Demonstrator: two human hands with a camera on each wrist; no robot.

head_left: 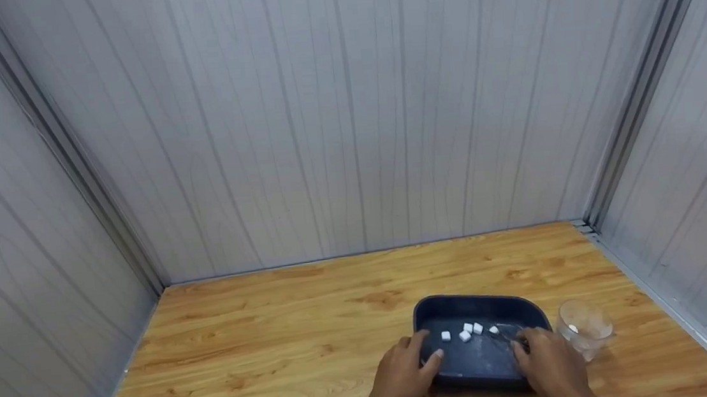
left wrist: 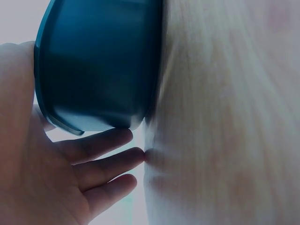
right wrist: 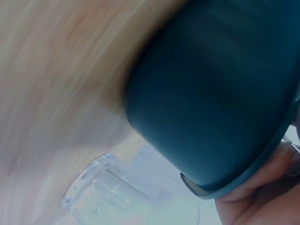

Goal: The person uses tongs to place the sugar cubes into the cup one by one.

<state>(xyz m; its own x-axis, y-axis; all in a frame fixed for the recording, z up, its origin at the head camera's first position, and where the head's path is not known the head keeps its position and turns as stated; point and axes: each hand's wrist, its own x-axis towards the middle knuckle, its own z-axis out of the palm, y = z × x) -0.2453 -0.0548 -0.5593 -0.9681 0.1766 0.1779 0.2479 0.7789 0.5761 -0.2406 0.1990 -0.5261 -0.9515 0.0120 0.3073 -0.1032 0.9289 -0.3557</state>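
Note:
A dark blue rectangular tray [head_left: 480,366] sits on the table. Several small white cubes [head_left: 465,336] lie inside it. My left hand [head_left: 402,373] holds the tray's left side, with the thumb over the rim; in the left wrist view, other fingers [left wrist: 105,145] extend by the outer wall. Over the tray's right rim, my right hand [head_left: 555,363] grips thin metal tweezers [right wrist: 291,144]. Their tips reach toward a white cube [head_left: 493,329]; whether they pinch it is too small to tell. A clear cup [head_left: 595,331] stands just right of that hand, with a white piece [head_left: 573,328] in it.
The wood-grain table [head_left: 263,340] extends left of and behind the tray. Pale panel walls [head_left: 346,116] enclose it at the back and both sides. A metal strip [head_left: 664,305] runs along the right edge of the table.

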